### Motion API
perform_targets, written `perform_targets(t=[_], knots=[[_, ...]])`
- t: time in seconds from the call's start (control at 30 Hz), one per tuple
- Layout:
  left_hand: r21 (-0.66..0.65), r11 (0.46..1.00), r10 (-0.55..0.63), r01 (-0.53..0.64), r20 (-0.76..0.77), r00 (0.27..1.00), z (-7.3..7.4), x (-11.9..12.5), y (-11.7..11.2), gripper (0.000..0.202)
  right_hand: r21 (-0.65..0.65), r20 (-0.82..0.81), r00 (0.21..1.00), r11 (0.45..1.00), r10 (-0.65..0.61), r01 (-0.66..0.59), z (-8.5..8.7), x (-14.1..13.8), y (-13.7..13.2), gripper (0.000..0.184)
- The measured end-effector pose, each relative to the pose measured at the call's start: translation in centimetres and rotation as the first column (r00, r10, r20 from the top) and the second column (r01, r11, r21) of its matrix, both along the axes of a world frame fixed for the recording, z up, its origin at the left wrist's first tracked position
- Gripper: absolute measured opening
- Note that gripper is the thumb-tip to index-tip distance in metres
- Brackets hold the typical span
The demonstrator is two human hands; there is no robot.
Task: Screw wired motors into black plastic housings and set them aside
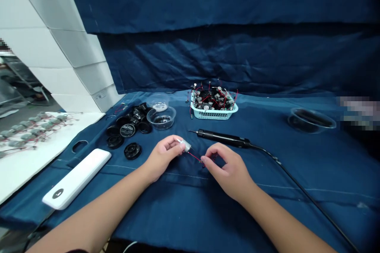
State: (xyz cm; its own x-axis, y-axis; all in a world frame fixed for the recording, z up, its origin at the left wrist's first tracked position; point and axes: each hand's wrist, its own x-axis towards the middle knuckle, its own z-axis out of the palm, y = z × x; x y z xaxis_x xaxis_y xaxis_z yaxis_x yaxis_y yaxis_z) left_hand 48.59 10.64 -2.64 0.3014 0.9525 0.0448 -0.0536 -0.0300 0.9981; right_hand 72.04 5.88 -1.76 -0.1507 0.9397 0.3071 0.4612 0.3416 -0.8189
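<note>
Between thumb and fingers, my left hand pinches a small silver motor with a white tip. A thin red wire runs from the motor to my right hand. The right thumb and forefinger are closed on the wire's far end, where a small dark part shows; its details are too small to make out. Just beyond both hands lies a black electric screwdriver, its bit pointing left and its cord trailing to the lower right.
A pale blue basket holds several wired motors. Left of it stand clear tubs with small dark pieces, and round black housings. A white oblong device lies at left, wired motors on a white board beyond. Another tub stands right.
</note>
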Motion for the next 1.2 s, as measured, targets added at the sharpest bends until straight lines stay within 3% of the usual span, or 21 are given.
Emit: perform_targets(t=[0.13, 0.23, 0.3, 0.47, 0.53, 0.63, 0.73, 0.83, 1.0, 1.1, 1.13, 1.2], knots=[[-0.061, 0.998, 0.02, -0.015, 0.086, 0.996, 0.1, -0.3, 0.2, 0.034, -0.276, -0.237, 0.971, 0.956, 0.035, -0.102, 0.1, 0.1, 0.2, 0.027], [-0.092, 0.996, 0.004, 0.009, 0.145, 0.989, 0.3, -0.3, 0.3, 0.032, -0.37, -0.211, 0.976, 0.92, 0.05, -0.127, 0.0, 0.3, 0.3, 0.035], [-0.104, 0.994, -0.011, 0.029, 0.169, 0.986, 0.4, -0.3, 0.2, 0.031, -0.348, -0.089, 0.996, 0.936, 0.021, -0.051, 0.1, 0.4, 0.3, 0.04], [-0.126, 0.985, -0.086, 0.113, 0.201, 0.976, 0.3, -0.6, -0.1, 0.034, -0.066, 0.202, 0.978, 0.996, -0.044, 0.059, 1.1, 1.1, 0.3, 0.032], [-0.135, 0.976, -0.142, 0.173, 0.216, 0.966, 0.2, -0.8, -0.3, 0.038, -0.021, 0.17, 0.981, 0.995, -0.088, 0.093, 1.4, 1.3, 0.3, 0.028], [-0.13, 0.96, -0.222, 0.249, 0.188, 0.957, 0.2, -0.8, -0.4, 0.038, -0.097, -0.079, 0.991, 0.99, -0.109, 0.101, 1.7, 1.3, 0.2, 0.023], [-0.071, 0.955, -0.279, 0.288, 0.11, 0.954, 0.4, -0.3, -0.6, 0.037, -0.226, -0.298, 0.953, 0.967, 0.047, -0.118, 1.8, 0.7, -0.2, 0.023], [-0.015, 0.957, -0.29, 0.291, 0.053, 0.955, 0.4, 0.6, -0.8, 0.036, -0.258, -0.231, 0.958, 0.939, 0.168, -0.226, 1.5, 0.0, -0.6, 0.029], [0.009, 0.958, -0.285, 0.287, -0.082, 0.955, 0.6, 1.2, -0.7, 0.044, -0.225, -0.136, 0.987, 0.967, 0.087, -0.117, 0.6, -0.4, -0.4, 0.027], [0.167, 0.956, -0.177, 0.242, -0.335, 0.926, 1.9, -0.3, -0.6, 0.06, -0.188, -0.07, 0.996, 0.98, 0.057, -0.069, 0.0, 0.0, -0.1, 0.026], [0.254, 0.943, -0.077, 0.216, -0.465, 0.882, 2.5, -1.3, -0.8, 0.06, -0.175, -0.056, 0.998, 0.983, 0.039, -0.048, -0.1, 0.1, 0.0, 0.025], [0.426, 0.89, 0.207, 0.159, -0.69, 0.694, 3.6, -3.9, -1.2, 0.049, -0.157, -0.054, 0.999, 0.988, -0.005, -0.004, -0.3, 0.4, 0.1, 0.024]])
